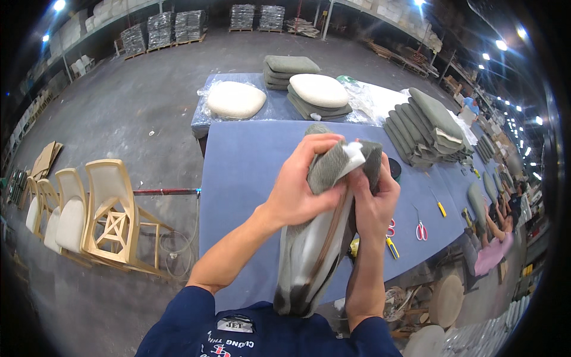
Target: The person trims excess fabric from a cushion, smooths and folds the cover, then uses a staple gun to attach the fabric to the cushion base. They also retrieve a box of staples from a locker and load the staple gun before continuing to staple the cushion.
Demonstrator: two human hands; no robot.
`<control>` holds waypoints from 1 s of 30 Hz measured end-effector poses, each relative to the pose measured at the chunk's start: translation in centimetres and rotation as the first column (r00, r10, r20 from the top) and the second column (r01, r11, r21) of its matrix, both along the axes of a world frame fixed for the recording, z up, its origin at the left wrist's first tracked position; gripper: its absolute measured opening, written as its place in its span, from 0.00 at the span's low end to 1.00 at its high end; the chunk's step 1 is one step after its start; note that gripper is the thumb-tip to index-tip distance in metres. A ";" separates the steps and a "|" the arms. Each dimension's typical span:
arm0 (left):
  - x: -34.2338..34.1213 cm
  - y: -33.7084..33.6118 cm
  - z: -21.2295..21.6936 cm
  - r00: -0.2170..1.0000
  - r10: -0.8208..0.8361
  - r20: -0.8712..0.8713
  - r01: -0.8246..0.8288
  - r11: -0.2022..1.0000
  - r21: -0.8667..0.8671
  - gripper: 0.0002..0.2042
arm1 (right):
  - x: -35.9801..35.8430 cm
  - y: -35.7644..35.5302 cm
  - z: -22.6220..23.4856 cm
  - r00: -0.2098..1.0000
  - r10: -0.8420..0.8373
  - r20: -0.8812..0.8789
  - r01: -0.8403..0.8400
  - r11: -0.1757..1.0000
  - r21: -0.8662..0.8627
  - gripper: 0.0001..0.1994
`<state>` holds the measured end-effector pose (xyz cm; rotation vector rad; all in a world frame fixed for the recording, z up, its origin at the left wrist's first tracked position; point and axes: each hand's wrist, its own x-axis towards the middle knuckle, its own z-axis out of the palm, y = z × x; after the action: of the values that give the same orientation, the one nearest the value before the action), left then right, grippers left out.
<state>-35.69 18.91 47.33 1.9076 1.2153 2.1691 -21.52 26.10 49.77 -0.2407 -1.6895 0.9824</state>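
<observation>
A grey-green fabric-covered cushion (295, 250) stands on edge between my arms, its lower end against my shirt. Its cover gapes along the side that faces me, and white padding and a brown strip show inside. My left hand (300, 184) grips the cover at the upper left of the gap, fingers over the fabric and thumb near the opening. On the other side, my right hand (375, 199) pinches the right edge of the cover. White padding (354, 154) pokes out at the top between both hands. The cushion's far face is hidden.
The blue-topped table (250, 172) bears red-handled scissors (421, 231), a yellow-handled tool (441, 209) and a yellow knife-like tool (392, 248). Grey-green cushions (410, 128) are stacked at right; a cream cushion (236, 99) lies behind. Wooden chairs (113, 196) stand left. Co-workers (495, 253) sit at right.
</observation>
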 end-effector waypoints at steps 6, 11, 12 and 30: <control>-0.1 -1.9 -0.6 0.998 0.008 0.057 -0.002 0.995 -0.099 0.29 | -0.9 -1.8 -0.7 0.997 -0.036 -0.066 0.039 0.998 0.050 0.12; 0.7 -4.3 -1.3 0.997 -0.079 0.003 0.079 0.995 -0.054 0.30 | 0.2 -4.8 -3.5 0.945 0.149 -0.291 -0.170 0.984 -0.048 0.19; 1.1 -4.8 -1.6 0.996 -0.088 0.021 0.090 0.993 -0.076 0.30 | 0.7 -4.9 -3.7 0.936 0.200 -0.290 -0.216 0.976 -0.025 0.19; 1.8 -4.9 -0.7 0.991 -0.129 0.041 0.134 0.975 -0.178 0.27 | 3.0 -6.5 -4.7 0.929 0.321 -0.182 -0.348 0.926 -0.144 0.16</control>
<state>-33.90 13.97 46.64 1.8220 1.1980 1.9426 -18.47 19.60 45.03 0.0157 -1.5300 1.3722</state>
